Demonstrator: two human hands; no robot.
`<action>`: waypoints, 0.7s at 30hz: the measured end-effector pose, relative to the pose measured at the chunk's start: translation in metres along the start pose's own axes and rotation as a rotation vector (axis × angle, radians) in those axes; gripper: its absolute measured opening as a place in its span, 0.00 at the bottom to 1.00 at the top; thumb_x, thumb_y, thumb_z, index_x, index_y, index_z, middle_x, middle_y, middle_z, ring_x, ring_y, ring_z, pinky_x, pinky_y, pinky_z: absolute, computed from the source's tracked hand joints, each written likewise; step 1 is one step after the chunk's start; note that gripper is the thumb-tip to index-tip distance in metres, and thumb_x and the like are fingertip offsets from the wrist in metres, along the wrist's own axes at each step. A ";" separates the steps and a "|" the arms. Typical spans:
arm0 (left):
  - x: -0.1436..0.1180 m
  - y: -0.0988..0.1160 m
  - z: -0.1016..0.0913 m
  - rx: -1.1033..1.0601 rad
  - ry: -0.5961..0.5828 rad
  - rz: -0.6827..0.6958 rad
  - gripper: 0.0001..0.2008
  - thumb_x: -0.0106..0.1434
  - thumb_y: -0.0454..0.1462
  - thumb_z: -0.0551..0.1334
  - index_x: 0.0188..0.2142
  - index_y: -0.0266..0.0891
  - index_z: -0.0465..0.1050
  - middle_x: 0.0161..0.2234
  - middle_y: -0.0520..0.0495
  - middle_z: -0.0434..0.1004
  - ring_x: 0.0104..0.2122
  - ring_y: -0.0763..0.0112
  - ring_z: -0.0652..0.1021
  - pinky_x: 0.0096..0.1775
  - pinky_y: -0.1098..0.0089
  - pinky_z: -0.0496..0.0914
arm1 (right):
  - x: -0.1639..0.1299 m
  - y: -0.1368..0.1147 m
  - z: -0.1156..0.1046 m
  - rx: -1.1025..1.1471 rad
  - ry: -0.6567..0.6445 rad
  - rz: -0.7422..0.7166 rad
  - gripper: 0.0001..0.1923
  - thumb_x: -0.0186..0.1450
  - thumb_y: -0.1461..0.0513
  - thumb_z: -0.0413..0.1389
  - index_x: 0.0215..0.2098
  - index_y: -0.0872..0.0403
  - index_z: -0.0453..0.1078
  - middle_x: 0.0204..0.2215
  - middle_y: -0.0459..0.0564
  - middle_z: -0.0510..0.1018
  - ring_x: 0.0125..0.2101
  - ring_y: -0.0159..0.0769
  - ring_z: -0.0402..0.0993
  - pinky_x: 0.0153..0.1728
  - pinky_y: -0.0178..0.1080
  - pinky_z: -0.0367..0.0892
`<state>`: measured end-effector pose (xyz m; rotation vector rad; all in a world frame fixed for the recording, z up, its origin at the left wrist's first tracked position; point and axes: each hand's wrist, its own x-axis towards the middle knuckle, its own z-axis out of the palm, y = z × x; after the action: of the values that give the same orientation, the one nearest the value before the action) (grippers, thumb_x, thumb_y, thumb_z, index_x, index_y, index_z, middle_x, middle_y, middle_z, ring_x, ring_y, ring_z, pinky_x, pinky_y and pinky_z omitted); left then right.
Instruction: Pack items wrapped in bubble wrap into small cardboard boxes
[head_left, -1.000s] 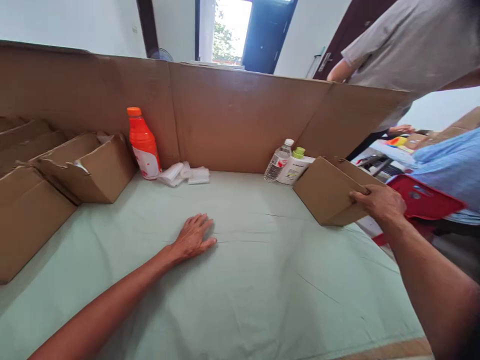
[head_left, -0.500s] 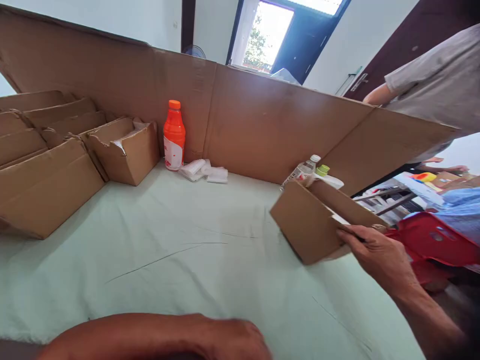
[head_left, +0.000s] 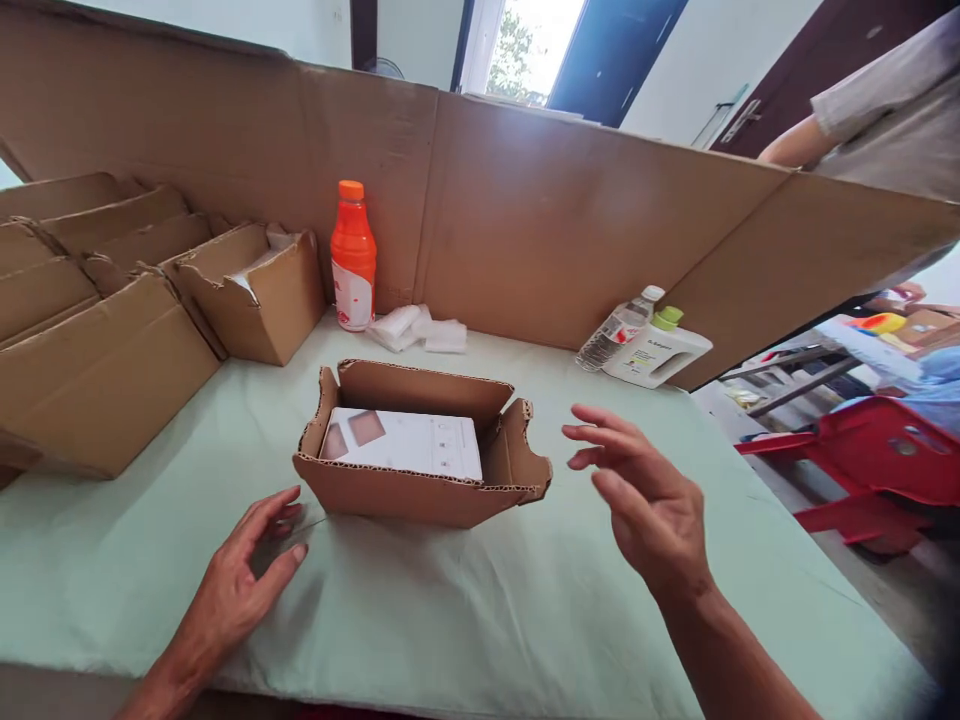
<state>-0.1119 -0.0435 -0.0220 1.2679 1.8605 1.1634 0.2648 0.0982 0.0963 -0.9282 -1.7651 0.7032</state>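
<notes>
- Cardboard box [head_left: 420,470], small and open-topped, sits on the pale green cloth [head_left: 480,600] in front of the tall cardboard wall [head_left: 525,200]; a white packet [head_left: 409,445] lies flat inside it.
- Left hand [head_left: 240,575] is low over the cloth just beside the box's near left corner, fingers loosely spread and empty; whether it touches the box cannot be told.
- Right hand [head_left: 645,500] hovers just off the box's right end, apart from it, fingers spread and slightly curled, holding nothing.
- Orange bottle [head_left: 353,258] stands upright beyond the box, against the wall, with small white packets [head_left: 420,330] lying beside its base.
- Clear water bottle [head_left: 619,330] and a white jug with a green cap [head_left: 660,350] rest beyond the box to its right, leaning at the foot of the wall.
- Other open cardboard boxes [head_left: 150,300] are lined up to the left of the box, the nearest one well apart from it.
- Red stool [head_left: 877,470] stands off the table, far right of the box, and a person in a grey sleeve [head_left: 877,110] is behind the wall.
</notes>
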 end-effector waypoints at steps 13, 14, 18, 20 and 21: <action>0.072 0.015 0.041 -0.072 -0.147 0.016 0.29 0.52 0.51 0.65 0.48 0.36 0.71 0.48 0.34 0.80 0.50 0.45 0.79 0.50 0.52 0.74 | -0.038 0.056 0.089 0.257 -0.150 0.605 0.16 0.66 0.49 0.53 0.31 0.52 0.70 0.31 0.48 0.77 0.36 0.40 0.70 0.38 0.39 0.69; 0.084 0.017 0.039 -0.058 -0.134 0.021 0.29 0.51 0.51 0.65 0.47 0.36 0.71 0.48 0.35 0.80 0.50 0.45 0.79 0.51 0.52 0.74 | -0.028 0.056 0.095 0.273 -0.151 0.590 0.16 0.66 0.49 0.52 0.31 0.52 0.70 0.32 0.48 0.77 0.36 0.40 0.70 0.38 0.39 0.69; 0.125 0.021 0.038 -0.055 -0.044 0.064 0.30 0.49 0.51 0.66 0.47 0.35 0.71 0.46 0.37 0.81 0.46 0.47 0.79 0.47 0.54 0.74 | 0.003 0.068 0.114 0.305 -0.142 0.553 0.19 0.67 0.45 0.51 0.30 0.51 0.67 0.29 0.47 0.73 0.32 0.37 0.68 0.34 0.38 0.69; 0.133 0.018 0.042 -0.070 0.024 0.053 0.30 0.48 0.51 0.65 0.46 0.35 0.70 0.43 0.38 0.81 0.43 0.49 0.80 0.43 0.56 0.76 | 0.007 0.079 0.116 0.284 -0.156 0.539 0.21 0.67 0.43 0.51 0.29 0.50 0.66 0.27 0.46 0.72 0.29 0.36 0.68 0.33 0.37 0.69; 0.133 0.016 0.044 -0.060 0.059 0.036 0.29 0.47 0.51 0.65 0.45 0.36 0.70 0.40 0.39 0.81 0.41 0.49 0.80 0.42 0.56 0.76 | 0.008 0.084 0.114 0.273 -0.176 0.535 0.22 0.67 0.43 0.51 0.28 0.50 0.67 0.26 0.46 0.72 0.28 0.35 0.68 0.32 0.37 0.68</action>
<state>-0.1173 0.0976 -0.0274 1.2512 1.8381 1.2787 0.1794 0.1447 -0.0066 -1.1849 -1.5191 1.3676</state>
